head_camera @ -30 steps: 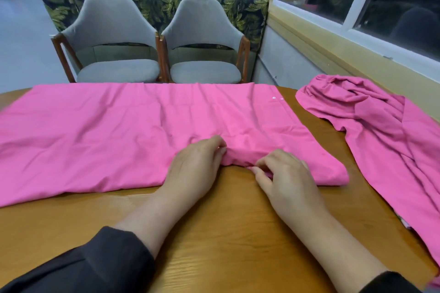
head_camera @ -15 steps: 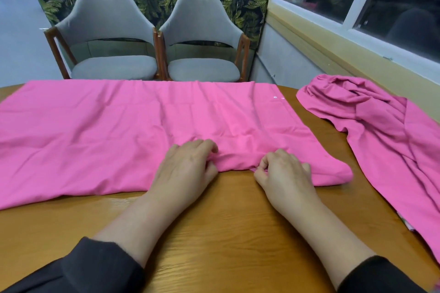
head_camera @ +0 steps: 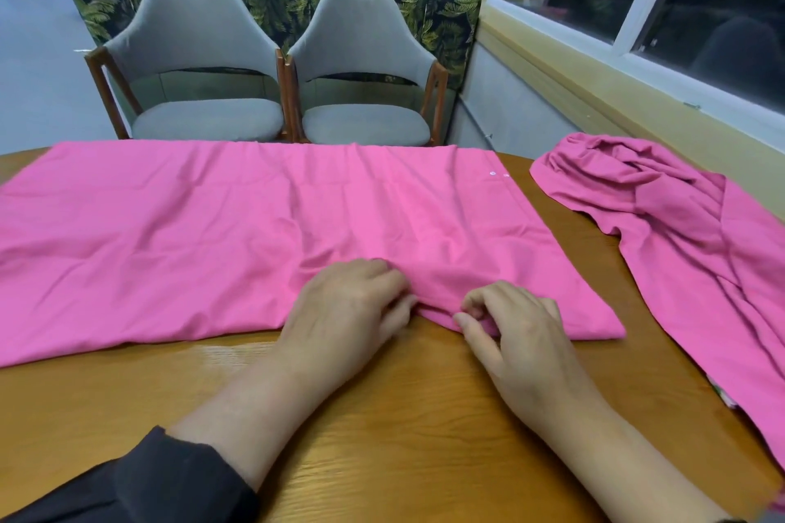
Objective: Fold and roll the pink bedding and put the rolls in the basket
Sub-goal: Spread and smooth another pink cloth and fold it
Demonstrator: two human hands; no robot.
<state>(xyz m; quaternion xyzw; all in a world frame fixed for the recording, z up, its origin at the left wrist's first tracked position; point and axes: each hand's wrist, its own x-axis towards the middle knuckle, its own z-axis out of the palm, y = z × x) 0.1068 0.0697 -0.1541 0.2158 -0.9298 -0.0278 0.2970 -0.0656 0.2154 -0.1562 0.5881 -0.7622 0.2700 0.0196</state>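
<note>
Head camera: both hands, left hand [head_camera: 344, 301] and right hand [head_camera: 516, 325], pinch the near edge of the pink sheet [head_camera: 221, 234], which stretches long from side to side, mostly leftward.

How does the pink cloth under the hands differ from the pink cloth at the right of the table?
The spread cloth lies flat across the table; the right cloth lies bunched and rumpled. The left hand and right hand pinch the spread cloth's near edge; nothing touches the right cloth, which runs past the frame's edge. Both are plain pink fabric.
</note>
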